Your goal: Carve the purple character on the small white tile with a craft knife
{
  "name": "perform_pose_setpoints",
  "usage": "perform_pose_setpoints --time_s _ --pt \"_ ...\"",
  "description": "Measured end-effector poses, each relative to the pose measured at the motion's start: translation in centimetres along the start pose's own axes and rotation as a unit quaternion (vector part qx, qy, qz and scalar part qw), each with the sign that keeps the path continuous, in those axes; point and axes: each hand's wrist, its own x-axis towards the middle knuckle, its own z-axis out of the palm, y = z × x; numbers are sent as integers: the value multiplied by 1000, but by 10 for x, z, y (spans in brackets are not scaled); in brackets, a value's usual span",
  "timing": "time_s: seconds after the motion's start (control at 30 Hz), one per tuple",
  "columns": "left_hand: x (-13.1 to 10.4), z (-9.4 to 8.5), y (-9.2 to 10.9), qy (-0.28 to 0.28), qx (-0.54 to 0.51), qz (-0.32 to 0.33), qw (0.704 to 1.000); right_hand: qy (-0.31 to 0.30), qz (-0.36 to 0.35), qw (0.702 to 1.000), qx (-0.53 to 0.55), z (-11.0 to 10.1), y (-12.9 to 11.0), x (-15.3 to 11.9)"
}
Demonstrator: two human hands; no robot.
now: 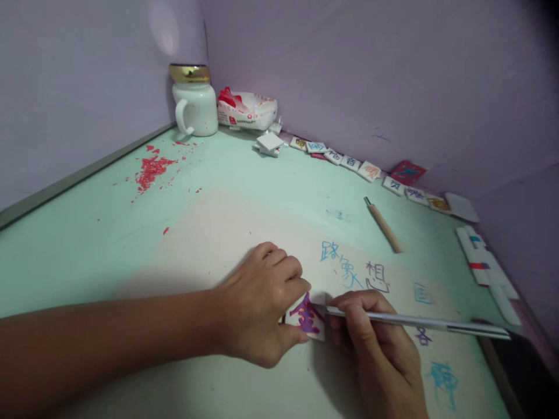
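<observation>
Both hands closed: tile (307, 319), tool (410, 320).

A small white tile (307, 319) bearing a purple character is pinned to the desk (218, 198) by the left hand (262, 302), while a metal-handled tool (414, 321) is held against it by the right hand (375, 343).

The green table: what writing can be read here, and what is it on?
"金", purple and red, on the small white tile under both hands.
"路", "象", "想", blue and dark, on the table top.
Other blue characters on the table: too faint.
Tiles along the wall, red-and-white packet: too small to read.
</observation>
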Motion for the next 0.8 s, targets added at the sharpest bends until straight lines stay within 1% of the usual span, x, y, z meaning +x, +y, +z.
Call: perform_pose_setpoints --time_s 0.07,0.17,0.37,0.47,0.67,0.8 --pt "0 1 0 1 1 1 1000 15 -10 1000 -17 0 0 1" --pt "1 1 0 1 1 1 1000 14 -25 999 -45 3 -4 1" --pt "2 0 0 0 -2 0 1000 46 2 998 -41 12 -14 -4" --pt "2 -1 1 -2 -4 -3 1000 41 3 999 -32 13 -17 -5" --pt "1 1 0 4 -3 0 1000 31 3 999 -8 9 -9 -5" --pt "0 2 0 7 2 4 1000 44 -13 998 -36 5 -6 -2"
